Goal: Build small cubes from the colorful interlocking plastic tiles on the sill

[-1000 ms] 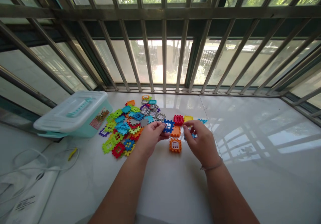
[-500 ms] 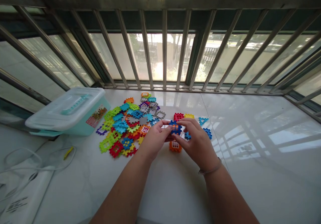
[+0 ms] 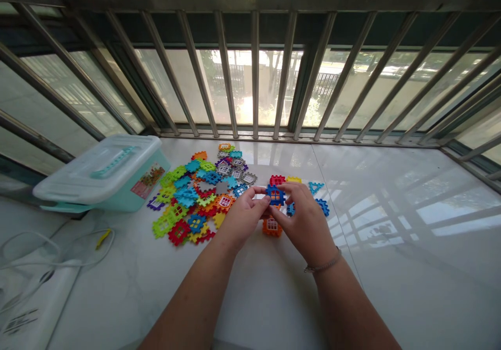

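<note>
A dark blue toothed building tile with a window grid is held up between both hands. My left hand pinches its left edge with thumb and fingers. From the right, my right hand grips the same tile, its fingertips along the top and thumb below. Orange shows through the tile's openings. Just under the hands lies an orange window tile. Behind them rest a red tile, a yellow tile, a light blue triangle and a blue tile. Another blue piece is partly covered by my right hand.
A pile of colourful toothed tiles spreads to the left on the white tiled floor. Beyond it stands a lidded turquoise storage box. A white power strip with cables lies lower left. Metal bars line the window behind.
The blue tile has turned slightly, showing more of its window face. Both hands keep their hold in nearly the same place. The whole view has shifted a little.
</note>
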